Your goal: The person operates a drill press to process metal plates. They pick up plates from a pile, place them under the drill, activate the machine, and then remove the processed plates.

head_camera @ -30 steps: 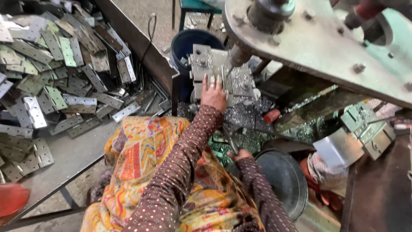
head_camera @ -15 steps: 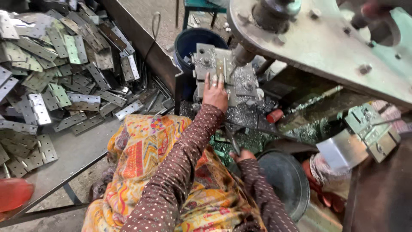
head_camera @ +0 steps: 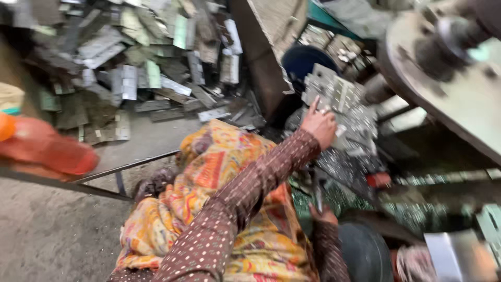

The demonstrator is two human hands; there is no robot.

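Left hand point(head_camera: 319, 125), fingers spread open, rests on a punched metal plate point(head_camera: 334, 96) at the press bed's front edge, crowded by a blue bucket point(head_camera: 308, 60) behind. Right hand point(head_camera: 323, 214) grips a thin rod point(head_camera: 318, 188); shavings surround it. Camera has swung left since earlier; hands unchanged.

Punched plates point(head_camera: 334, 94): grey sheet metal, dull sheen, perforated, under the left hand point(head_camera: 319, 125).
Scrap pile point(head_camera: 141, 68): flat metal offcuts, matt grey with a greenish tint, edges rough.
Shavings point(head_camera: 344, 172): small bright metal bits, glittering.
Wheel point(head_camera: 443, 89): heavy metal, worn and dusty.
Sleeve point(head_camera: 245, 198): brown dotted cloth, soft and matt.
Wrap point(head_camera: 203, 177): printed yellow-orange cloth, creased.
Floor point(head_camera: 52, 235): rough grey concrete.
Tub point(head_camera: 308, 60): dark blue plastic, smooth.
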